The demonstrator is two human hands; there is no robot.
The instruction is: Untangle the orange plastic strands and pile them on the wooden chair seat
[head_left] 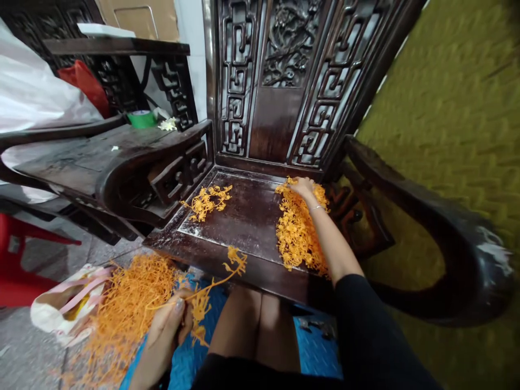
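By the left hand (167, 320), a likely light, pliable sprig (200, 305) is aptly stem-pinched; grip under the right hand (304, 188) cannot be told.

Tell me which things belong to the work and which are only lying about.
Seemingly in the work:
orange sprig in left hand
orange heap under right hand
smaller orange cluster on the seat
loose orange strands

Apparently lying about:
green tape roll
pale scrap beside it
red stool

Orange pieces (294, 233); dark brown chair (252, 214); green tape (140, 120).
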